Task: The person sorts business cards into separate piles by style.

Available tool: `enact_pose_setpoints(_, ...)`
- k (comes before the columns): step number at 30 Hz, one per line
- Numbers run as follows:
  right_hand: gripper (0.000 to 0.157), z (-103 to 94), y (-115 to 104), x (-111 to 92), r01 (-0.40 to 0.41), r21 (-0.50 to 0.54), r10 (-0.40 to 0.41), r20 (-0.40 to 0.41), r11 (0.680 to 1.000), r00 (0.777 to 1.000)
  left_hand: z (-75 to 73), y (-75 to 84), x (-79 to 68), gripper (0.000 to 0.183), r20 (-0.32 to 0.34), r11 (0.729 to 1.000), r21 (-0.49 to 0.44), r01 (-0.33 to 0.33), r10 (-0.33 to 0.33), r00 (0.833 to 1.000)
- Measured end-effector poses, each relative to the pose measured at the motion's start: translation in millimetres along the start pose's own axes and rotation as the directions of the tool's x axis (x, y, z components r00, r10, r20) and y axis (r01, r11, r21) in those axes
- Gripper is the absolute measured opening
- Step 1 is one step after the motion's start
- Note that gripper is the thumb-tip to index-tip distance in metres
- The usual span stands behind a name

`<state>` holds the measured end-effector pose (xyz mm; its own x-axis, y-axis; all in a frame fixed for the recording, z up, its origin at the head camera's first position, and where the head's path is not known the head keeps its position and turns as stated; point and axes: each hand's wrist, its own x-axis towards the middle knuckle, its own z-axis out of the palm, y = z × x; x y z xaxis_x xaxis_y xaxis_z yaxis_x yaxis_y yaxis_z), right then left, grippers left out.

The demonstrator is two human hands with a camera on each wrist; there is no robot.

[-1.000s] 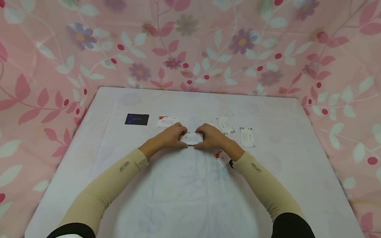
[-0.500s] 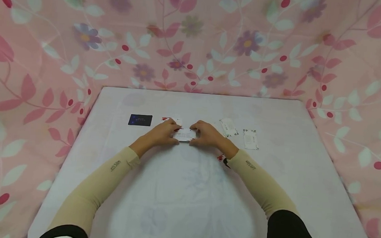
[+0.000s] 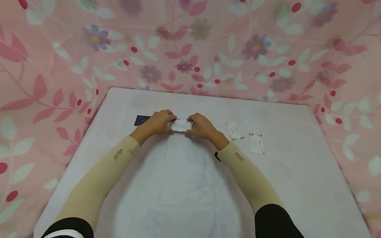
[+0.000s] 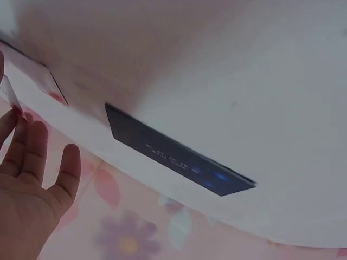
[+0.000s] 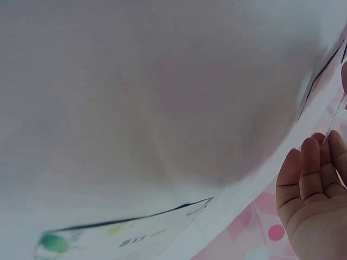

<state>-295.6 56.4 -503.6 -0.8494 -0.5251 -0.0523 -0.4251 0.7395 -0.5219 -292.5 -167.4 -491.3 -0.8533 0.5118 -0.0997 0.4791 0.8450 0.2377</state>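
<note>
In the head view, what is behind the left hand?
A dark-blue business card: its left end shows; the left hand covers its right part. Anything fully covered cannot be seen.

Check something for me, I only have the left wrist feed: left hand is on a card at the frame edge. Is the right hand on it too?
Observer: Yes. In the head view, the right hand pinches the right end of the same white card that the left hand holds.
Operator: Anything past the right hand?
Observer: Two pale cards with patterned corners lie on the table to its right.
Operator: Any colour on that side?
Observer: The right wrist view shows a lying card with a green patch at one end.
</note>
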Motion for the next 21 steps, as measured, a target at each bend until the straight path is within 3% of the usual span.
enact_pose_setpoints(9, 0.057, 3.7, -4, 13, -0.04, -0.008, 0.04, 0.02, 0.999, 0.999, -3.8, -8.2, 8.5, 0.063, 0.045, 0.998, 0.055, 0.016, -0.019, 0.999)
enact_pose_setpoints(21, 0.055, 8.6, -2, 24, -0.018, -0.036, 0.019, 0.044, 0.999, 0.999, 2.4, -16.7, 14.9, 0.056, 0.087, 0.999, 0.011, 0.044, -0.044, 0.995)
